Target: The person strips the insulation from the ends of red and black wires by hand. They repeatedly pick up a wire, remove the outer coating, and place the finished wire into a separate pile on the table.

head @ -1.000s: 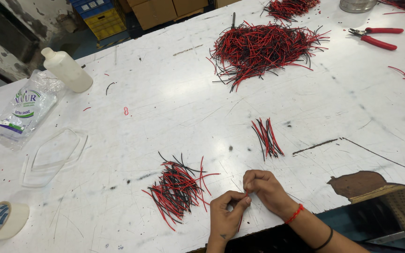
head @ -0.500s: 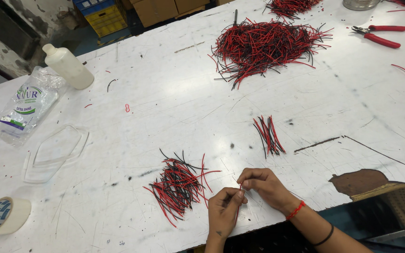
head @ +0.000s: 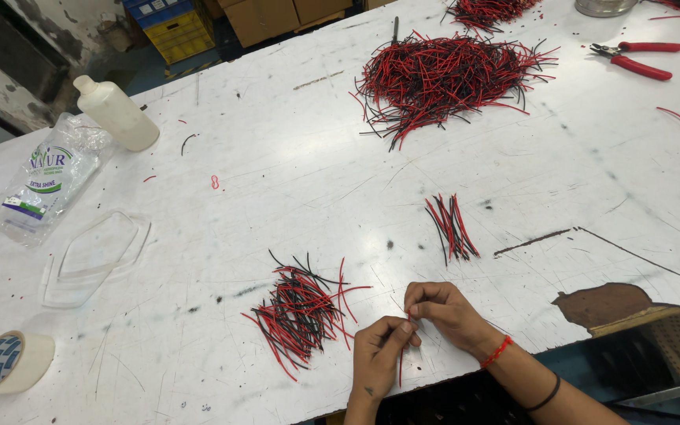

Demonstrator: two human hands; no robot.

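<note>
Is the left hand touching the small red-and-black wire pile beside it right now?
Apart. The head view shows bare white table between the left hand and the wire pile; both hands pinch one thin wire.

Wire piles (head: 299, 315) red and black; table (head: 293, 181) white; pliers (head: 641, 59) red-handled; crate (head: 168, 27) yellow.

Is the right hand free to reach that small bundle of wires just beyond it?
Probably not right away: the right hand and left hand are both pinching a red wire. The table between it and the small bundle is bare.
</note>
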